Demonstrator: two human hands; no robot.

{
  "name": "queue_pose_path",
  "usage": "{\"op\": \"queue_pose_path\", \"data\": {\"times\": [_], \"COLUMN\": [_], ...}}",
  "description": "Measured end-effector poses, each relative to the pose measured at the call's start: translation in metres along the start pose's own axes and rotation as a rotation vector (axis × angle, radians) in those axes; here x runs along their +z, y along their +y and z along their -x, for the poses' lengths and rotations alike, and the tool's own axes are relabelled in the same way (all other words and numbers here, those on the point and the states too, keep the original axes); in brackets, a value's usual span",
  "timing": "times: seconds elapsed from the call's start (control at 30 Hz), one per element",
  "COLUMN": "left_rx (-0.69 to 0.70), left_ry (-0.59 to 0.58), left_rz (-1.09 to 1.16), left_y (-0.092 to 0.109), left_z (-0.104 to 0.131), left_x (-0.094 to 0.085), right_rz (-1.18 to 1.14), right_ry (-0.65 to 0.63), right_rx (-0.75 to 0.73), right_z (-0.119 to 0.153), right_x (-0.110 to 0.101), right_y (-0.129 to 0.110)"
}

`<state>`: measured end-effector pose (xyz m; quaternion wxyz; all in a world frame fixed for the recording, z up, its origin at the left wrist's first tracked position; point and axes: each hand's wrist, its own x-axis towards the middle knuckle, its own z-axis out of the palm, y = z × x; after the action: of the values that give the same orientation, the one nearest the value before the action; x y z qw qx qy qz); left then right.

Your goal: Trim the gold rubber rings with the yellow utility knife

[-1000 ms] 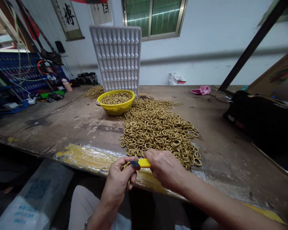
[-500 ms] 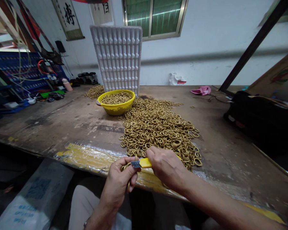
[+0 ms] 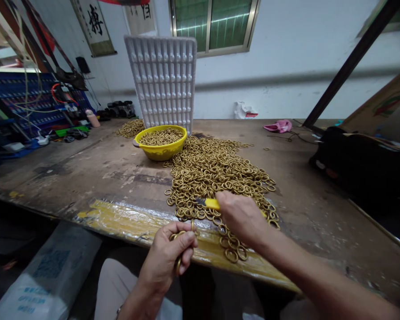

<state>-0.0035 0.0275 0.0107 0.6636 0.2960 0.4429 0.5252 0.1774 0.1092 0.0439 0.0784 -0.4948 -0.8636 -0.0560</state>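
My left hand [image 3: 173,249] is closed around several brass-coloured rings at the table's front edge. One ring [image 3: 192,225] stands up between its thumb and forefinger. My right hand [image 3: 242,215] grips a yellow utility knife [image 3: 212,204], whose dark blade points left over the ring pile. The knife is apart from the ring in my left hand. A broad pile of brass-coloured rings [image 3: 216,169] spreads beyond both hands, and a few loose rings [image 3: 231,254] lie beneath my right wrist on the yellow taped edge.
A yellow basin [image 3: 162,153] full of rings stands behind the pile, before an upright grey moulded tray [image 3: 163,80]. A smaller ring heap [image 3: 130,129] lies at its left. A pink cloth [image 3: 279,126] and a black bag [image 3: 360,164] are on the right.
My right hand has lifted the knife up and away from the ring in my left hand, over the pile. The left hand has dropped slightly and still holds its rings.
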Motion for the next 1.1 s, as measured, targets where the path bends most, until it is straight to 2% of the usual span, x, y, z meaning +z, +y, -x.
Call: {"op": "queue_pose_path", "data": {"times": [0.1, 0.17, 0.23, 0.3, 0.37, 0.43, 0.5, 0.6, 0.7, 0.87, 1.03, 1.1], "left_rx": [-0.022, -0.017, -0.008, 0.006, 0.029, 0.048, 0.059, 0.08, 0.105, 0.057, 0.032, -0.005], "left_ry": [-0.005, 0.003, -0.006, -0.029, -0.051, -0.069, -0.071, -0.047, -0.033, -0.03, 0.005, -0.022], "left_rz": [0.033, 0.058, 0.067, 0.072, 0.076, 0.069, 0.038, -0.04, -0.103, -0.175, -0.198, -0.19], "left_y": [-0.004, -0.006, -0.006, -0.006, -0.006, -0.006, -0.009, -0.014, -0.019, -0.018, -0.01, -0.008], "left_z": [0.001, 0.001, 0.0, 0.0, 0.0, 0.001, 0.001, 0.0, -0.001, -0.001, 0.001, 0.001], "left_x": [-0.002, -0.004, -0.004, -0.003, -0.003, -0.004, -0.005, -0.008, -0.011, -0.019, -0.028, -0.027], "right_rz": [-0.095, -0.373, -0.789, -1.195, -1.473, -1.654, -1.748, -1.757, -1.658, -1.438, -1.249, -1.155], "right_ry": [0.059, 0.018, -0.135, -0.391, -0.591, -0.631, -0.582, -0.511, -0.424, -0.288, -0.238, -0.215], "right_rx": [0.148, 0.197, 0.209, 0.229, 0.267, 0.305, 0.342, 0.388, 0.358, 0.185, 0.019, -0.036], "right_z": [-0.005, -0.006, -0.004, 0.0, 0.004, 0.007, 0.008, 0.007, 0.005, 0.005, 0.009, 0.011], "right_x": [0.002, 0.005, 0.009, 0.013, 0.014, 0.014, 0.012, 0.01, 0.007, 0.005, 0.007, 0.007], "right_y": [0.02, 0.019, 0.006, -0.013, -0.03, -0.039, -0.04, -0.036, -0.032, -0.032, -0.032, -0.033]}}
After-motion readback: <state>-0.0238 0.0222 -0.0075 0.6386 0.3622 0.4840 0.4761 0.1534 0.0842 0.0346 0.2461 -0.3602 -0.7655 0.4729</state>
